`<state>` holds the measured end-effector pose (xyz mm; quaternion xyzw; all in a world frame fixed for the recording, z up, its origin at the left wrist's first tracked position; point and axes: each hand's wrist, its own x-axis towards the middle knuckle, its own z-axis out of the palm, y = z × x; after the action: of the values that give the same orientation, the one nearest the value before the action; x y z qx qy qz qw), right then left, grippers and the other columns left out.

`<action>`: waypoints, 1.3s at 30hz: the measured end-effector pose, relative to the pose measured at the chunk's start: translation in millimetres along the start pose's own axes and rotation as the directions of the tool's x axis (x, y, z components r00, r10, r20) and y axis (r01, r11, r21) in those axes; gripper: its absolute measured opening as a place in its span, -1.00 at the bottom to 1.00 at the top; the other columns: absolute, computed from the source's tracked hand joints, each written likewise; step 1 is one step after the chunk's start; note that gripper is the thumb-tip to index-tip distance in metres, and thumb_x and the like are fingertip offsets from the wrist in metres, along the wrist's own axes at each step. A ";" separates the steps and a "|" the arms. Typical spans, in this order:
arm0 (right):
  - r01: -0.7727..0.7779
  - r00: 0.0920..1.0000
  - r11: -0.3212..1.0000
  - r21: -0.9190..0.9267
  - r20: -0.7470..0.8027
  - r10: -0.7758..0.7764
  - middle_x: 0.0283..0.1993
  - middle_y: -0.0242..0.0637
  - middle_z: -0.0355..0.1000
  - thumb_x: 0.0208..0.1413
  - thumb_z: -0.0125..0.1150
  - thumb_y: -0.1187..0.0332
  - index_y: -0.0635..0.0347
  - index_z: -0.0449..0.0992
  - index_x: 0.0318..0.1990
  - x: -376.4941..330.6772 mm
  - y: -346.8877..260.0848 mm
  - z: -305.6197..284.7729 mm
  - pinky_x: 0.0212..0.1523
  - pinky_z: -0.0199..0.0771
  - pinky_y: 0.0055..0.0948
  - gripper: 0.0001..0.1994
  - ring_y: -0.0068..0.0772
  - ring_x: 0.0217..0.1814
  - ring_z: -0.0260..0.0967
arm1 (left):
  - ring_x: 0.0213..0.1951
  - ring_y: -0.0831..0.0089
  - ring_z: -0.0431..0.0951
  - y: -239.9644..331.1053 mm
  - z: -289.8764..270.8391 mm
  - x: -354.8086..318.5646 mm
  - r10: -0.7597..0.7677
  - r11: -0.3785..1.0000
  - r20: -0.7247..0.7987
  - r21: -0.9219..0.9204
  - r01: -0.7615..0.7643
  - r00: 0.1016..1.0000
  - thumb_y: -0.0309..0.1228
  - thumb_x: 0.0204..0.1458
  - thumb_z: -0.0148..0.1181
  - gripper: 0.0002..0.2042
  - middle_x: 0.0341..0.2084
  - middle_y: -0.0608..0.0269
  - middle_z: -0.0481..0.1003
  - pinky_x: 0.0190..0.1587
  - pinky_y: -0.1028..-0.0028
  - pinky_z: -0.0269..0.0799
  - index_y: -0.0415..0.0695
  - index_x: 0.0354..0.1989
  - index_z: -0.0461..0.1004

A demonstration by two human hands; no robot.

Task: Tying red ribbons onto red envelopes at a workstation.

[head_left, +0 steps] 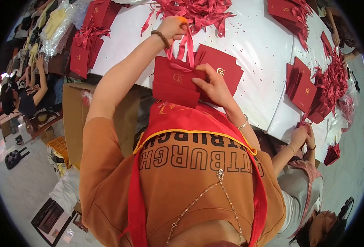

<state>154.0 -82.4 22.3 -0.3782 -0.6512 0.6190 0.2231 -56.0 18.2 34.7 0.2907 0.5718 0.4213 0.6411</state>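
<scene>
Near the table's edge in front of me is a dark red paper gift bag (165, 76) with a gold emblem. A red ribbon (189, 47) runs up from its top. My left hand (173, 29) is closed round the upper end of the ribbon, above and beyond the bag. With thumb and fingers, my right hand (212, 84) grips the bag's upper right side, close to where the ribbon meets it. Just right of the bag, partly behind my right hand, lies a stack of similar red bags (231, 68).
A big heap of red ribbons (194, 12) lies at the far side of the white table (256, 90). Bundles of red bags (80, 59) stand at left and right. A cardboard box (77, 119) is below the left edge. At right, a co-worker's hands (303, 138) handle ribbon.
</scene>
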 end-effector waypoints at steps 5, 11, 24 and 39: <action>0.010 1.000 0.946 0.325 -0.024 -0.002 -0.30 -0.46 0.34 -0.02 0.18 0.48 0.17 0.31 -0.15 -2.7 10.2 -3.6 -0.39 0.26 -0.66 -0.73 -0.70 -0.40 0.23 | -0.51 0.69 0.36 0.9 -7.2 -13.3 0.044 0.997 0.067 0.060 -0.048 0.997 -0.36 0.07 -0.05 -0.87 -0.53 0.44 0.40 -0.57 0.61 0.17 -0.07 -0.31 0.41; 0.132 0.989 0.689 0.713 -0.140 -0.044 -0.14 -0.35 0.33 -0.04 0.14 0.61 0.14 0.27 -0.16 -4.7 -6.4 -6.9 -0.19 0.39 -0.58 -0.71 -0.57 -0.21 0.35 | -0.30 0.59 0.40 -50.2 -11.5 -49.3 0.211 0.950 0.359 -0.296 -0.104 0.909 -0.33 0.06 -0.03 -0.80 -0.37 0.28 0.42 -0.44 0.56 0.32 -0.09 -0.15 0.35; 0.162 0.923 0.821 0.548 -0.379 0.070 0.03 -0.22 0.17 0.15 -0.13 0.14 0.16 0.21 0.01 -17.8 11.8 -41.3 -0.11 0.35 -0.36 -0.64 -0.34 -0.04 0.24 | -0.38 0.56 0.34 -106.0 22.8 -45.0 0.079 0.996 -0.369 -0.009 -0.089 0.926 -0.44 0.04 -0.01 -0.78 -0.38 0.26 0.38 -0.36 0.57 0.27 -0.15 -0.12 0.28; -0.131 0.860 0.954 -0.268 -0.509 -0.025 -0.12 -0.16 0.30 -0.17 0.27 0.39 0.19 0.28 -0.07 -12.3 23.6 -38.4 -0.10 0.30 -0.41 -0.56 -0.31 -0.07 0.26 | -0.25 0.12 0.49 -97.6 -59.9 -3.4 0.274 0.486 -0.524 0.799 0.354 0.807 -0.18 -0.04 0.04 -0.70 -0.30 0.02 0.48 -0.24 0.24 0.36 -0.14 -0.23 0.36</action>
<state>195.8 -68.7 6.6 -0.5743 -0.6432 0.4001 0.3104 -94.3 -37.7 -57.6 0.4138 0.8791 0.1237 0.2015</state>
